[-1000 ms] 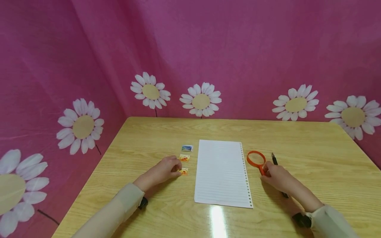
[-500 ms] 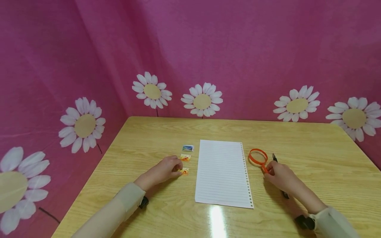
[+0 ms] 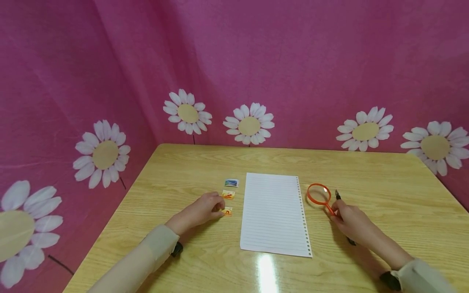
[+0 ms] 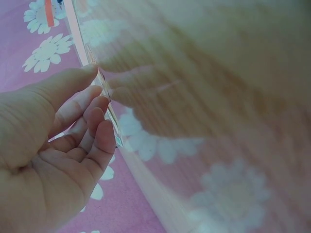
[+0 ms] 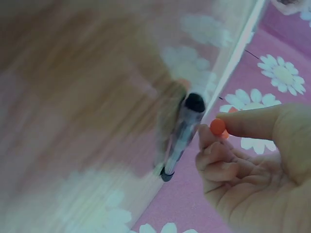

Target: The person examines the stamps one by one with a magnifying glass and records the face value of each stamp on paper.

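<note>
My right hand [image 3: 354,224] grips the handle of an orange-rimmed magnifying glass [image 3: 331,210]; its lens tilts above the table right of the paper. In the right wrist view, the orange handle end [image 5: 217,126] shows between thumb and fingers. A dark pen [image 5: 182,136] lies on the table below that hand. My left hand [image 3: 201,209] has thumb and curled fingers at the left edge of the nearest small yellow-orange stamp [image 3: 227,211], seeming to pinch it. A second yellow stamp [image 3: 229,195] and a blue-green stamp [image 3: 232,183] lie behind it in a column.
A lined, punched sheet of paper [image 3: 275,215] lies in mid-table between the hands. The wooden table [image 3: 190,260] ends at a pink curtain [image 3: 293,61] with white flowers at the back and left.
The right hand has shifted a little to the right with the magnifying glass, whose lens has tilted and now catches a glint. The left hand has stayed at the nearest stamp.
</note>
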Tool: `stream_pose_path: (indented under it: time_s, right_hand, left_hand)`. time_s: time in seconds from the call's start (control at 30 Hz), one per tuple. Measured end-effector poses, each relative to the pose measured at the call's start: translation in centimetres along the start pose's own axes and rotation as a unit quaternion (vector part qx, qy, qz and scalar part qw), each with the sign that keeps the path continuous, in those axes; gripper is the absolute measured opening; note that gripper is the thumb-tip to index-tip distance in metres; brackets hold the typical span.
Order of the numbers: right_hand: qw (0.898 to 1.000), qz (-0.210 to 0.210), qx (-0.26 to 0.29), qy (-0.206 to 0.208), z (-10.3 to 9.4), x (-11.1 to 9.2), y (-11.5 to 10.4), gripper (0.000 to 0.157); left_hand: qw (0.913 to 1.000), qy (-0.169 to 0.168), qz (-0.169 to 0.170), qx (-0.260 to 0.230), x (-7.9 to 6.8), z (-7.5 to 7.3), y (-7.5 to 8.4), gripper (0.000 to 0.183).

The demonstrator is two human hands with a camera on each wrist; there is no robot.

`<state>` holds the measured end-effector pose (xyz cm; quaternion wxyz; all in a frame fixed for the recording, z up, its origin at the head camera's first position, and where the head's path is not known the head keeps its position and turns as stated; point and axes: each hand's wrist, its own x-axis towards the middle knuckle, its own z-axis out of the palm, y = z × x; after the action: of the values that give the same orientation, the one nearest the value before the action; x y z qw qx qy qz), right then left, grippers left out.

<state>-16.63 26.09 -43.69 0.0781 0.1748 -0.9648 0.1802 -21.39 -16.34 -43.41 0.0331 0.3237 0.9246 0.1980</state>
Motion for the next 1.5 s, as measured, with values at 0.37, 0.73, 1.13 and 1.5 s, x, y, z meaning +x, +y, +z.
stream_pose_path:
  time_s: [0.37, 0.73, 1.13, 1.5]
  right_hand:
    - [0.995, -0.069, -0.017, 0.068, 0.0, -0.3, 0.7, 0.026]
    - [0.994, -0.093, -0.032, 0.047, -0.1, -0.2, 1.1, 0.028]
    - [0.995, -0.096, -0.035, 0.009, -0.3, 0.2, 0.4, 0.025]
    - [0.992, -0.122, -0.039, 0.013, 0.0, 0.5, -0.6, 0.024]
  left_hand:
    - [1.0000, -0.004, -0.003, 0.000, 0.0, 0.1, 0.0, 0.013]
    - [0.9999, 0.004, 0.010, 0.008, -0.1, 0.0, 0.0, 0.014]
    - [0.9998, 0.000, 0.020, 0.006, -0.1, -0.3, 0.1, 0.014]
    - [0.9998, 0.000, 0.020, 0.003, -0.2, -0.4, 0.2, 0.013]
